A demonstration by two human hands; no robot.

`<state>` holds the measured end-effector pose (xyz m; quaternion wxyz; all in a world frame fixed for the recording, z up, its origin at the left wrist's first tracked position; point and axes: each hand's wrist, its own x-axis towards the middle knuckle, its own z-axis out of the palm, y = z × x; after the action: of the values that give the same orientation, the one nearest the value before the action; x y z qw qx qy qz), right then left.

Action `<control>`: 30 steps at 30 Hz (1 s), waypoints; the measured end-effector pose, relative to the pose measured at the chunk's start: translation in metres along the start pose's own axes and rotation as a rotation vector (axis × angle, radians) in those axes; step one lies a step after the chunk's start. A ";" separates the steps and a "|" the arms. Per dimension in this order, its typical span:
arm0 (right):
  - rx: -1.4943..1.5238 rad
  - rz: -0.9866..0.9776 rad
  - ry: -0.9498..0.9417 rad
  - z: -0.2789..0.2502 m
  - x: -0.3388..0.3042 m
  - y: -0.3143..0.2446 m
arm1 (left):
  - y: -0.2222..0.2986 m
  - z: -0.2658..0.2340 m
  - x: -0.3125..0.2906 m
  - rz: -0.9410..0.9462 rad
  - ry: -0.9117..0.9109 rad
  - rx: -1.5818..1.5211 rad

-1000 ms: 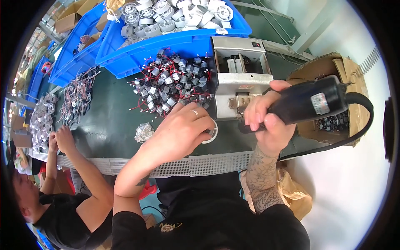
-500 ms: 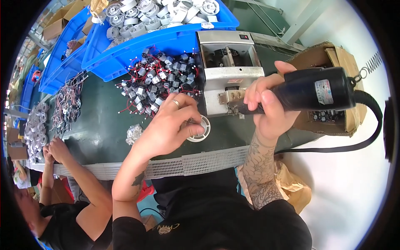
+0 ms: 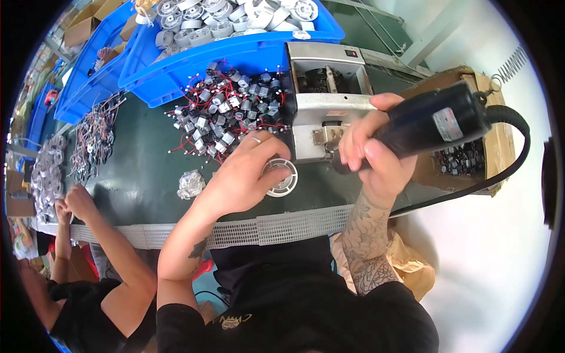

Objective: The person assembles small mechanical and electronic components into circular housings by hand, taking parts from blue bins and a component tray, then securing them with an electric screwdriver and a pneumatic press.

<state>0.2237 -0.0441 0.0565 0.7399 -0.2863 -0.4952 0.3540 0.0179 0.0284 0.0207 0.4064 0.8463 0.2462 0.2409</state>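
Note:
My left hand (image 3: 250, 175) is closed on a round white plastic housing (image 3: 289, 187) with a spoked rim, just above the bench. Its thumb reaches into the ring, and the fingers hide part of it. In my right hand (image 3: 376, 144) is a black electric screwdriver (image 3: 432, 123), held tilted with its tip pointing left and down. That tip is beside the front of a grey metal screw feeder (image 3: 329, 110); the fingers and blur partly hide it. Left of the feeder lies a heap of small motors (image 3: 223, 112) with red and black wires.
Behind the heap stands a blue bin (image 3: 176, 82) of white round parts. A cardboard box (image 3: 500, 159) with small dark parts is at right, near the screwdriver's cable (image 3: 521, 170). Crumpled clear plastic (image 3: 191, 184) lies left of my hand. A co-worker's hands (image 3: 76, 203) work at far left.
My right hand has drawn the screwdriver's tip slightly back from the feeder's front, and its rear end has shifted left. My left thumb has moved farther into the white housing. The view has shifted slightly.

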 end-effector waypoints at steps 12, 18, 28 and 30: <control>-0.056 -0.003 -0.286 0.043 -0.002 0.012 | -0.005 0.003 -0.002 0.073 0.039 0.009; -0.037 0.024 -0.274 0.046 -0.004 0.019 | -0.002 0.002 -0.004 -0.002 0.007 0.007; -0.096 -0.040 -0.339 0.053 -0.007 0.022 | -0.010 0.009 -0.004 0.090 0.087 -0.021; -0.123 -0.025 -0.338 0.053 -0.009 0.021 | -0.010 0.009 -0.005 0.104 0.089 0.006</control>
<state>0.1671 -0.0353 0.0538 0.6315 -0.2615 -0.6367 0.3570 0.0175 0.0254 0.0065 0.3794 0.8476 0.2206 0.2982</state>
